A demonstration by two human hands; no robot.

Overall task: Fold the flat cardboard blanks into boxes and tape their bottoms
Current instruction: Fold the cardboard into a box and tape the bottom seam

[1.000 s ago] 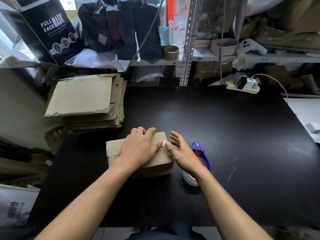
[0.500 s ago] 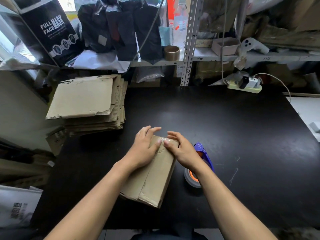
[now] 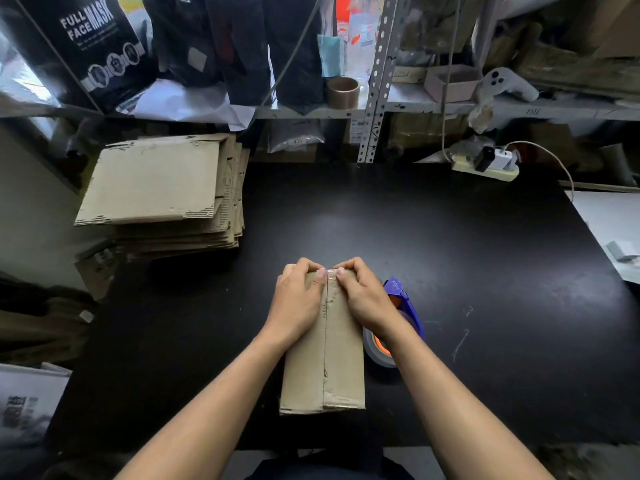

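Here both hands grasp the far end of the folded cardboard box. The left hand lies on the box's left panel with its fingers curled over the far edge and its thumb pressed beside the centre seam. The right hand mirrors it on the right panel, fingers curled over the same edge, thumb tip almost touching the left thumb across the seam. A strip of clear tape glints under the two thumbs at the far end of the seam and runs along it toward the near end.

The box lies lengthwise, its taped face up, close to the near edge of the black tabletop and roughly midway between the left and right edges. Just beside its right side, partly hidden under the right wrist, sits a tape dispenser with a blue handle and a grey roll with an orange core.

Toward the far left corner a stack of flat cardboard blanks overhangs the tabletop's left edge. Near the far right corner lies a power strip with plugs and a white cable. Behind the far edge a metal shelf carries a brown tape roll, a small open carton, a white game controller, dark bags and a black box printed FULL FACE MASK.
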